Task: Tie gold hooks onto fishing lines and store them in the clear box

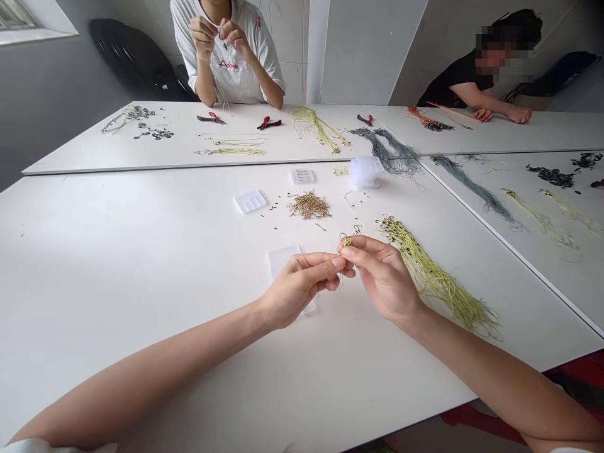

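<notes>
L hand (pixel 306 280) & R hand (pixel 389 277) are meeting over the near white table (pixel 155 264). R thumb + forefinger are clamping 1 yellow-green hook piece (pixel 347 242); its hook is poking up L of the R fingertips. L thumb + forefinger are pressing tog. at its lower end, exact grip partly hidden. 1 big yellow-green bundle (pixel 434 270) is lying just beside/behind R hand. Beyond the hands 1 brass-coloured pile (pixel 309 206) is sitting, too many pcs to count. 2 small clear cases (pixel 250 201) are lying nr it; 1 clear lid (pixel 283 257) is lying partly under L hand; 1 stack of clear boxes (pixel 365 171) is standing further back, no. unclear. On the far table (pixel 174 151) 3 red-and-black pliers (pixel 268 123) are lying, plus 1 orange bundle (pixel 428 119). 2 co-workers are sitting opp.: 1 in white shirt (pixel 231 69) is holding a cord w/ both hands, 1 in black top (pixel 453 82) is leaning low.
</notes>
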`<act>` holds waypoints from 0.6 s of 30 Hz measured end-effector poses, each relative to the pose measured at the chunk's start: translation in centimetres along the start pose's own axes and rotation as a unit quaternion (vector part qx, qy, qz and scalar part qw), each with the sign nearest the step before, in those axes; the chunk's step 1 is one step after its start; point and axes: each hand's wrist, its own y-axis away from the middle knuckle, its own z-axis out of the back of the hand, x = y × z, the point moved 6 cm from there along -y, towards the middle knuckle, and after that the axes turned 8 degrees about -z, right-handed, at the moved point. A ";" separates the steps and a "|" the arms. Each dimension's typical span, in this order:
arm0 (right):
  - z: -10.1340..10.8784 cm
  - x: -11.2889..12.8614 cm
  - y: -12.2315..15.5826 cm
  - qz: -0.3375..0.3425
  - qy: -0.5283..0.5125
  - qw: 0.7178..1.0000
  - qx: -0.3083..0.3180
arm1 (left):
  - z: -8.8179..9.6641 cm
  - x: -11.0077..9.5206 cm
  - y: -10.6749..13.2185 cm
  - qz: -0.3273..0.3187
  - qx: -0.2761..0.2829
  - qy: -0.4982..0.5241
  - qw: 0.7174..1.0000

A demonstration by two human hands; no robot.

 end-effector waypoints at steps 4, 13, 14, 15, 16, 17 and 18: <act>-0.1 -0.2 0.0 -0.009 -0.018 1.000 0.012 | -0.1 0.0 0.0 0.003 0.003 0.005 1.000; 0.0 -0.8 -0.3 -0.039 -0.041 0.998 0.039 | -0.3 -1.2 -0.2 -0.048 0.022 -0.041 0.998; 0.0 -0.8 -0.3 -0.038 -0.046 0.997 0.042 | -0.3 -1.3 -0.2 -0.052 0.021 -0.046 0.997; 0.1 -0.8 -0.3 -0.036 -0.051 0.997 0.046 | -0.3 -1.4 -0.2 -0.055 0.021 -0.050 0.997; 0.1 -0.8 -0.3 -0.035 -0.055 0.997 0.050 | -0.3 -1.4 -0.2 -0.058 0.021 -0.053 0.997; 0.1 -0.8 -0.3 -0.036 -0.057 0.996 0.054 | -0.2 -1.4 -0.2 -0.060 0.021 -0.058 0.996; 0.1 -0.9 -0.3 -0.039 -0.057 0.996 0.057 | -0.2 -1.5 -0.2 -0.064 0.023 -0.062 0.996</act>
